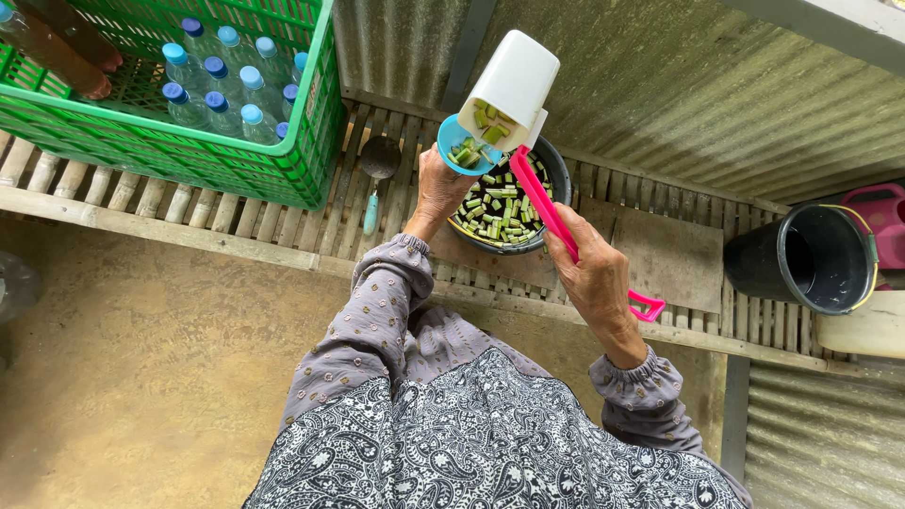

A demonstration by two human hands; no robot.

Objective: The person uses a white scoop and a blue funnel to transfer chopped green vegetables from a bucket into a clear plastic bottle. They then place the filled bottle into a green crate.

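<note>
A white plastic container with a blue lid ring [507, 91] is held tilted over a dark round bowl of chopped green stalk pieces [502, 205], which is set on the slatted wooden counter [283, 226]. The left hand [441, 185] is closed around the blue ring from below. The right hand [596, 279] is wrapped firmly around a long pink plastic handle [556, 221], whose tip is placed at the container's mouth. A green plastic crate of blue-capped bottles [198, 141] is seen at the left, a black bucket [813, 259] at the right.

Soft, even daylight, bright and without glare. Shadows are faint, darkest inside the black bucket [818, 259] far right of the fingers [583, 247]. Focus is sharp throughout; straight lines bow slightly near the edges.
</note>
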